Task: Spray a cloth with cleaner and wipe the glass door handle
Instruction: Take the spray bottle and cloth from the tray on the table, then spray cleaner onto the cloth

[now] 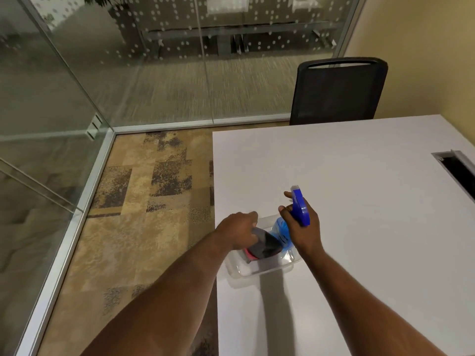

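Clear plastic tray under both | right hand: spray bottle | left hand: cloth

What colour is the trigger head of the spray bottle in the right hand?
Solid blue, with a pale nozzle tip; the spray bottle shows clearly in the head view, held in the right hand.

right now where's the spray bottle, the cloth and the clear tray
spray bottle (300, 210), head view, blue trigger head
cloth (264, 244), head view, dark fold below the left hand
clear tray (257, 272), head view, near rim
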The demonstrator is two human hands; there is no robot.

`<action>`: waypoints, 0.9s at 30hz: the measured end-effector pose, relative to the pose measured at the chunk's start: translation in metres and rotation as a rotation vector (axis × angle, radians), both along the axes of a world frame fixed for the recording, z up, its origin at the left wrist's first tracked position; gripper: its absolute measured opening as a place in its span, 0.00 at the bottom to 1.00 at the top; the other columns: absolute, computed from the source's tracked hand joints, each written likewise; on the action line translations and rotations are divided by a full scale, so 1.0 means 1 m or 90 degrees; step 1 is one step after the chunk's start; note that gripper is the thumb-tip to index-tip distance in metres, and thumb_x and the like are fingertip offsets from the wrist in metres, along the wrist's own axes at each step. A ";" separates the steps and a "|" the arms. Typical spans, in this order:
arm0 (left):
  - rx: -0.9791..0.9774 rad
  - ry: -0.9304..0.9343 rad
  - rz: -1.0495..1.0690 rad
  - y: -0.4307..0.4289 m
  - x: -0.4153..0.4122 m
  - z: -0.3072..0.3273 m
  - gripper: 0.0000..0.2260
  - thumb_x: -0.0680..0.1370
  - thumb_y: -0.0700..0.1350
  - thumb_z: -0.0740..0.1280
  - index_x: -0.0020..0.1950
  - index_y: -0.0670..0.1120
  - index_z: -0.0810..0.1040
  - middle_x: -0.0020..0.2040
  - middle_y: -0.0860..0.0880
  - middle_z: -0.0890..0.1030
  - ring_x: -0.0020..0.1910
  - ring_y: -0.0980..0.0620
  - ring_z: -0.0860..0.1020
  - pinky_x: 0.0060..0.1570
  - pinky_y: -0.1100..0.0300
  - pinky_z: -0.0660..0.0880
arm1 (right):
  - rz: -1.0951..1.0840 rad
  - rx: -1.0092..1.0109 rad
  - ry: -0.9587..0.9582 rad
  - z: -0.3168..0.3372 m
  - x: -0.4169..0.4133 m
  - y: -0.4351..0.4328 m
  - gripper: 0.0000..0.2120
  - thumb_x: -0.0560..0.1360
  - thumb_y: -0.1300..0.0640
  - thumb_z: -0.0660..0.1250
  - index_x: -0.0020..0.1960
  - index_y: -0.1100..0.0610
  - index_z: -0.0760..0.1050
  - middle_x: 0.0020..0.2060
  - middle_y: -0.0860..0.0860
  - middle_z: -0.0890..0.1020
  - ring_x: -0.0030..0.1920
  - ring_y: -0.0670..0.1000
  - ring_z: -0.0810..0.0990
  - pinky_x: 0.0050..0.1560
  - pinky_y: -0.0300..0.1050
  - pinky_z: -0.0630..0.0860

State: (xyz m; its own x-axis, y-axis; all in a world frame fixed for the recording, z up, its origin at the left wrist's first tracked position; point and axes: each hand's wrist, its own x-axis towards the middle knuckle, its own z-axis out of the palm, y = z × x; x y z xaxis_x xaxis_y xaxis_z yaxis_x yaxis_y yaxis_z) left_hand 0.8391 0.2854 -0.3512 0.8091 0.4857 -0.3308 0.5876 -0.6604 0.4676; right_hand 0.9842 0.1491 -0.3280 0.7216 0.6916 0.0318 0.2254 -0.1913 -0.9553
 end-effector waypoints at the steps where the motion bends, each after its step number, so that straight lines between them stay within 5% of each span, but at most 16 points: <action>1: -0.058 -0.018 0.049 0.003 -0.005 0.006 0.09 0.71 0.48 0.68 0.45 0.53 0.68 0.38 0.51 0.77 0.34 0.48 0.78 0.30 0.59 0.69 | -0.003 0.005 -0.002 0.004 0.000 0.000 0.10 0.79 0.60 0.72 0.59 0.57 0.79 0.57 0.36 0.83 0.52 0.43 0.83 0.54 0.39 0.78; 4: -0.206 -0.098 0.196 0.010 -0.023 0.036 0.08 0.71 0.46 0.67 0.43 0.52 0.68 0.31 0.44 0.80 0.24 0.46 0.78 0.25 0.58 0.68 | -0.011 0.035 -0.027 0.030 -0.005 0.001 0.10 0.79 0.59 0.72 0.58 0.62 0.78 0.56 0.42 0.84 0.53 0.46 0.84 0.58 0.50 0.81; 8: -0.239 -0.234 0.345 0.027 -0.049 0.081 0.08 0.74 0.41 0.72 0.45 0.49 0.74 0.38 0.50 0.78 0.37 0.54 0.75 0.34 0.63 0.71 | -0.007 0.096 -0.062 0.079 -0.018 -0.001 0.10 0.79 0.62 0.72 0.59 0.55 0.79 0.54 0.52 0.84 0.54 0.56 0.84 0.59 0.60 0.80; 14: -0.511 -0.475 0.504 0.040 -0.119 0.159 0.21 0.66 0.44 0.72 0.58 0.42 0.82 0.50 0.41 0.84 0.47 0.45 0.82 0.46 0.55 0.79 | 0.058 0.166 -0.079 0.168 -0.058 0.001 0.09 0.78 0.60 0.73 0.56 0.49 0.79 0.46 0.44 0.85 0.42 0.55 0.85 0.44 0.42 0.81; 18: -0.522 -0.566 0.506 0.040 -0.166 0.201 0.23 0.67 0.46 0.77 0.60 0.40 0.83 0.54 0.40 0.87 0.50 0.44 0.85 0.50 0.52 0.81 | 0.139 0.127 -0.076 0.212 -0.102 0.004 0.06 0.78 0.53 0.74 0.47 0.48 0.77 0.40 0.46 0.84 0.37 0.52 0.84 0.40 0.40 0.81; 22: -0.503 -0.658 0.485 0.046 -0.201 0.255 0.25 0.67 0.41 0.77 0.63 0.34 0.81 0.56 0.37 0.85 0.53 0.41 0.83 0.57 0.50 0.78 | 0.210 0.113 -0.036 0.250 -0.156 0.008 0.13 0.77 0.47 0.73 0.44 0.57 0.77 0.33 0.55 0.82 0.30 0.49 0.80 0.32 0.34 0.77; 27: -0.445 -0.700 0.480 0.050 -0.234 0.318 0.25 0.66 0.40 0.76 0.62 0.39 0.79 0.50 0.40 0.83 0.45 0.45 0.82 0.45 0.54 0.78 | 0.270 0.126 0.026 0.290 -0.214 0.008 0.19 0.78 0.43 0.70 0.45 0.61 0.79 0.33 0.57 0.84 0.27 0.49 0.81 0.31 0.37 0.78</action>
State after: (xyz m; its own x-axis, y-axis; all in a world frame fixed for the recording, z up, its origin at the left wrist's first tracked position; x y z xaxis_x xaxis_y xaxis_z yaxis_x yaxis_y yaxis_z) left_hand 0.6054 0.3349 -0.0331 0.4402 0.8946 -0.0773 -0.1647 0.1651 0.9724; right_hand 0.7706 0.1569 -0.0383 0.3799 0.9093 0.1700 0.2054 0.0963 -0.9739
